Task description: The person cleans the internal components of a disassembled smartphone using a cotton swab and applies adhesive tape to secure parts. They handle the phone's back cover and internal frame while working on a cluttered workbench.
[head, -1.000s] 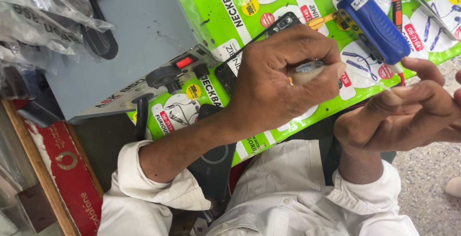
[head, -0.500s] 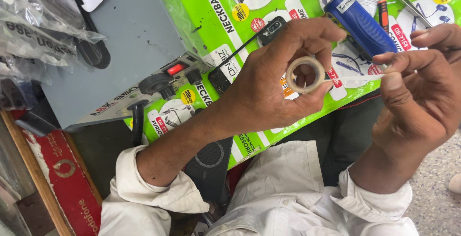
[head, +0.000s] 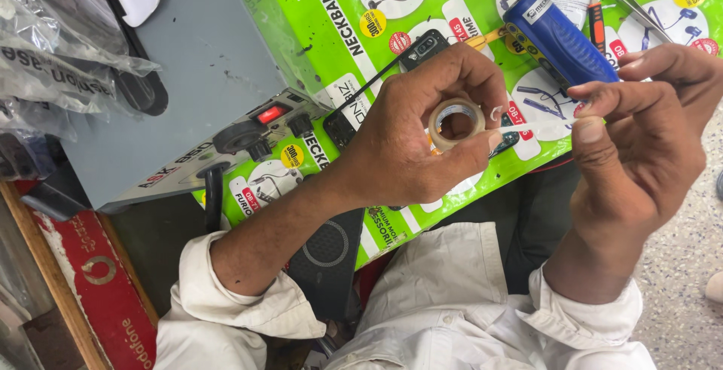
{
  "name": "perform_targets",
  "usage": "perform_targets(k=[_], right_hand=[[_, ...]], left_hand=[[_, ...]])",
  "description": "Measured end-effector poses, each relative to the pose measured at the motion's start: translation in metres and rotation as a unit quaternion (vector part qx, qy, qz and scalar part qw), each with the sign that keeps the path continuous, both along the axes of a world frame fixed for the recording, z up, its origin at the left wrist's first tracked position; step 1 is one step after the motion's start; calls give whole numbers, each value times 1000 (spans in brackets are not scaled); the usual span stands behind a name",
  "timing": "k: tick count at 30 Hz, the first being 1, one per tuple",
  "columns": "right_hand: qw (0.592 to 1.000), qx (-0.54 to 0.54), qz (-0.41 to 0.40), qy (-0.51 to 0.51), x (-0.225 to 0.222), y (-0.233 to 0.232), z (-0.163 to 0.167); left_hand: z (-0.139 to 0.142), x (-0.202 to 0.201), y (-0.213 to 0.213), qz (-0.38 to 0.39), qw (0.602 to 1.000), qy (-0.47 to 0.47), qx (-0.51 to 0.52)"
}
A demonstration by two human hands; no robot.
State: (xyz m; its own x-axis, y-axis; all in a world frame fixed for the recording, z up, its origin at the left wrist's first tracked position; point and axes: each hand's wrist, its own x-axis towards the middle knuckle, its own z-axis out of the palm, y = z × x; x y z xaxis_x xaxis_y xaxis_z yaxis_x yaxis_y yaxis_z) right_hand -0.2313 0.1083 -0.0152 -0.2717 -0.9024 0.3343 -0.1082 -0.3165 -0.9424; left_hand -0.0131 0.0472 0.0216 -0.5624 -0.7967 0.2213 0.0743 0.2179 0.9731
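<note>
While the small round roll of clear sticky tape [head: 456, 123] sits above the bright green printed box [head: 452, 9] | left hand [head: 422, 144] pinches the roll | right hand [head: 640, 129] pinches the pulled tape strip [head: 538, 124] | blue tube-shaped tool [head: 559, 35] lies on the box, just past the roll

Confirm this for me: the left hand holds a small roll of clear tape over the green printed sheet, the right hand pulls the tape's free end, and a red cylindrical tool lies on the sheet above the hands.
One detail is wrong: the cylindrical tool is blue, not red, as the head view shows. The rest stands: the left hand holds the tape roll over the green sheet, and the right hand pulls its free end.
</note>
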Motion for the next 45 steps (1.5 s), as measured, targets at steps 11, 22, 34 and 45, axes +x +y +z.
perform_targets(k=[11,22,34,45], right_hand=[[998,-25,-31,49,6,3,-12],[928,-271,-201,159,14,-1,-51],[960,-42,69,-267,-37,-1,-23],[973,3,110,-204,-63,-4,-33]], left_hand=[[-16,-9,1,8,978,163,128],[5,-21,24,39,939,261,220],[10,-11,3,89,973,-74,-200],[-56,8,-37,183,905,-266,-275]])
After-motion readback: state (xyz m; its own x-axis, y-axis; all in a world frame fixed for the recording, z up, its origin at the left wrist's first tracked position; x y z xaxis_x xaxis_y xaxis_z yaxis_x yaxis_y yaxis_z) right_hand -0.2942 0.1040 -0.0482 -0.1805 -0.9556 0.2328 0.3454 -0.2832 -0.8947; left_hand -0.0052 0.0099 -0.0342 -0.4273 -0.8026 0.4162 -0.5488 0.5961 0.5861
